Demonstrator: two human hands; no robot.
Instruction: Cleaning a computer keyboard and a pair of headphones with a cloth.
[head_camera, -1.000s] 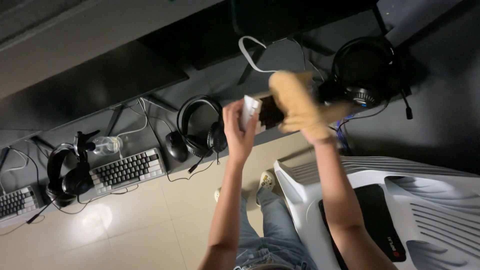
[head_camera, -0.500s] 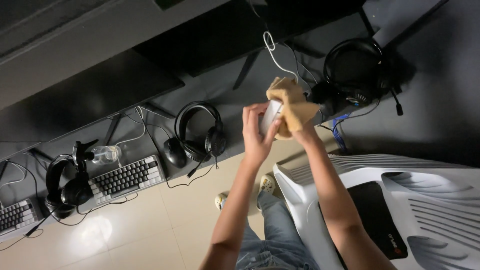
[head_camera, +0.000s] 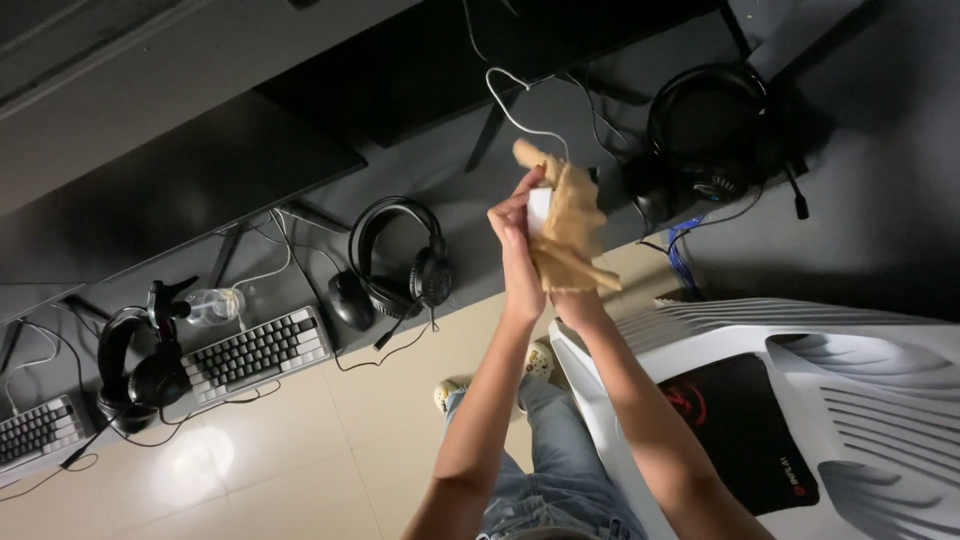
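Observation:
My left hand (head_camera: 514, 238) is raised over the dark desk and holds a small white device (head_camera: 539, 207). A white cable (head_camera: 508, 103) runs from it up towards the back of the desk. My right hand (head_camera: 575, 290) is pressed against the left one, mostly hidden under a tan cloth (head_camera: 568, 222) that it grips. The cloth is draped over the device's right side and hangs down in folds. Both forearms reach up from the bottom of the view.
On the desk lie a black headset (head_camera: 402, 255), a black mouse (head_camera: 350, 300), a keyboard (head_camera: 256, 349), a small clear bottle (head_camera: 212, 305), another headset (head_camera: 134, 366) and a third headset (head_camera: 706, 140). A white plastic chair (head_camera: 860, 350) holds a black mat (head_camera: 745, 430).
Both hands have closed together. The cloth, earlier held to the right of the white device, now covers its side.

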